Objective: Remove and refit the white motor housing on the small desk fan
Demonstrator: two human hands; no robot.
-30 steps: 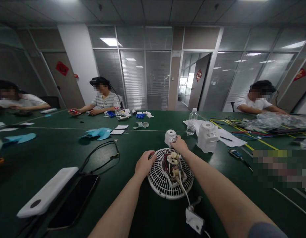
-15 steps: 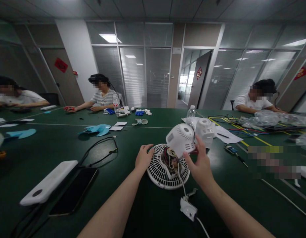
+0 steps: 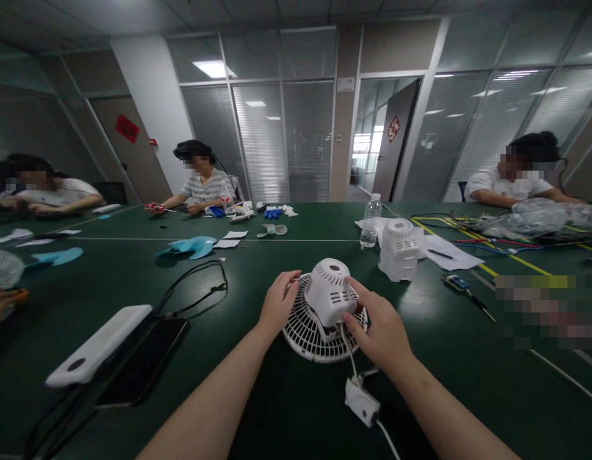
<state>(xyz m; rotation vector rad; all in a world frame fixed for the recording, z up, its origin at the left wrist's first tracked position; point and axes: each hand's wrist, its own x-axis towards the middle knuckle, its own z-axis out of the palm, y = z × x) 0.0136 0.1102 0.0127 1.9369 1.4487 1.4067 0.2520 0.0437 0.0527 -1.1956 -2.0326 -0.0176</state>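
Under the right hand, whose fingers gripped its side, a vented white motor cover sat over the hub of a white fan grille lying flat on the green table. The left hand clasped the grille's far rim, apparently steadying it. Just nearer than the right hand, a power cord with its inline switch trailed off.

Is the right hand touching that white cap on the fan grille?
Touching. The head view shows the right hand with fingers against the white cap over the fan grille.
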